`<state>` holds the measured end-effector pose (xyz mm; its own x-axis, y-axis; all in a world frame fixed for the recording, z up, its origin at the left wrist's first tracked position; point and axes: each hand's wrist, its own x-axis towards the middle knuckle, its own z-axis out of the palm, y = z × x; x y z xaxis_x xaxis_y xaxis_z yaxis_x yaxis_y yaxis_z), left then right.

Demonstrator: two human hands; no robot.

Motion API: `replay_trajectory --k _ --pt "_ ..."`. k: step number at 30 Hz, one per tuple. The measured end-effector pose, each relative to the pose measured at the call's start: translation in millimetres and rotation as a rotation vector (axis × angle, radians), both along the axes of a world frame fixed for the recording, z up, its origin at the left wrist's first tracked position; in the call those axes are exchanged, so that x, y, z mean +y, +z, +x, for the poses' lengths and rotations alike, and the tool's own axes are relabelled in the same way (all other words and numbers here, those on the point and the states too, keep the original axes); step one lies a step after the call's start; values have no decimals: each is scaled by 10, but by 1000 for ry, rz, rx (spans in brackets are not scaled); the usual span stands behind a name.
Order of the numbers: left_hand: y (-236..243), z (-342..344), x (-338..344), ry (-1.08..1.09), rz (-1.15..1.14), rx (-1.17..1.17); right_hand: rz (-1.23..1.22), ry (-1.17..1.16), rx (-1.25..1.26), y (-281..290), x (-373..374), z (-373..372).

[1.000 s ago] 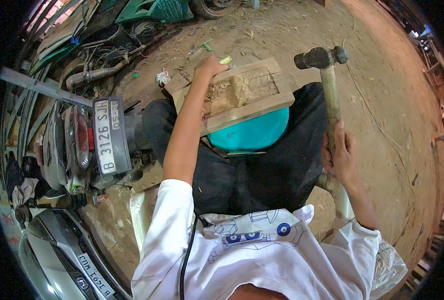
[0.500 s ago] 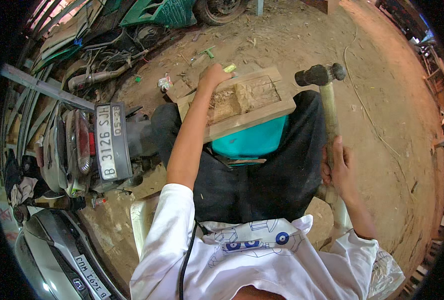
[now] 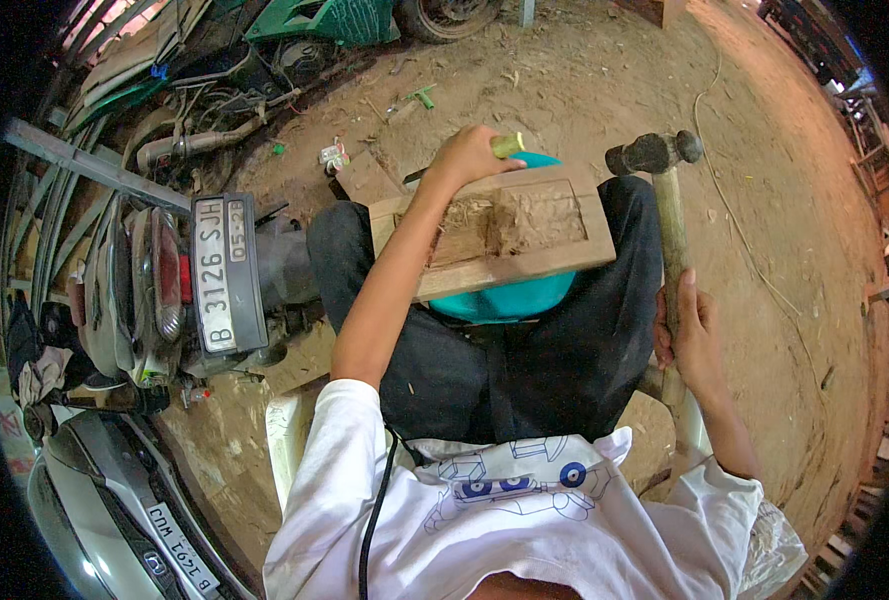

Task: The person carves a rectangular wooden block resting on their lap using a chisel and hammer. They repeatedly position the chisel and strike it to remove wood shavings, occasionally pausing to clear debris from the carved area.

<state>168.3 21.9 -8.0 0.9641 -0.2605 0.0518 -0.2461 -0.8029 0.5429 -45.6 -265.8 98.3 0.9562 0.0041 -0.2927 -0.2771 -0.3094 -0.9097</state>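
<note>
My left hand [image 3: 467,158] is closed over the far edge of a wooden board [image 3: 499,272], around a chisel [image 3: 507,146]. Its pale yellow-green handle sticks out to the right, and a dark blade end shows to the left. A rough recess is cut into the board's upper face, with a rib of wood left across it. Beneath the board is a teal plastic stool or tub [image 3: 504,300], between my knees. My right hand [image 3: 686,330] grips the wooden handle of a hammer [image 3: 670,220], head up, beside my right knee and apart from the board.
A motorcycle's rear end [image 3: 169,280] stands close on my left, with another vehicle [image 3: 114,510] nearer. Motorcycle parts [image 3: 324,25] lie at the far left. Wood scraps [image 3: 369,178] and a small green item [image 3: 422,97] lie on the dirt floor. A cable [image 3: 729,200] runs along the right.
The board has shifted right and slightly toward me, tilting a little. My left hand has moved right with the chisel. The hammer has moved slightly right.
</note>
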Motion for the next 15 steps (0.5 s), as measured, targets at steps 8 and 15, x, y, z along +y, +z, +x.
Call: replay_trajectory --k 8,15 --pt "34 -22 -80 3 -39 -104 -44 57 40 -1 -35 1" --pt "304 -218 -127 31 -246 -453 -5 60 102 -13 -22 16"
